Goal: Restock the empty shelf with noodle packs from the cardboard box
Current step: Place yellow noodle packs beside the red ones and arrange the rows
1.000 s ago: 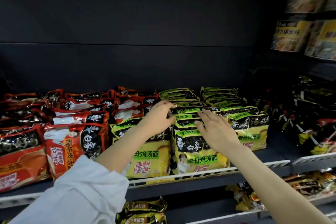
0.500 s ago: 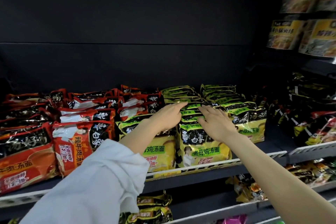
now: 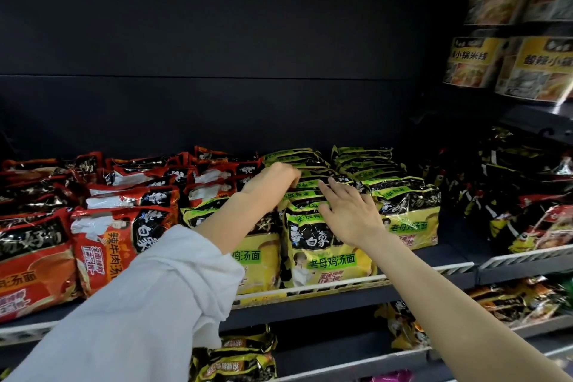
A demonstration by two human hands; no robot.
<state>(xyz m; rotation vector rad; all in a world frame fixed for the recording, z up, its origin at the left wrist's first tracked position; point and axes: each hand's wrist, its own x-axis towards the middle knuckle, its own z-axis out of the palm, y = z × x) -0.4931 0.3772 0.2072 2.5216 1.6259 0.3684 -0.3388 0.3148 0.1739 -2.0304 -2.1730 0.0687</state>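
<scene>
Rows of yellow-green noodle packs stand on the dark shelf, with red noodle packs to their left. My left hand reaches over the middle row, fingers curled onto the top edges of the yellow-green packs further back. My right hand lies flat with fingers spread on the top of the front pack of that row. Neither hand lifts a pack. The cardboard box is out of view.
A black back panel rises behind the packs. Yellow bagged goods sit on a higher shelf at the right. Dark packs fill the neighbouring bay. More noodle packs lie on the shelf below.
Both hands have slid slightly further back along the yellow-green row. The view has shifted a little; the packs stay in their rows.
</scene>
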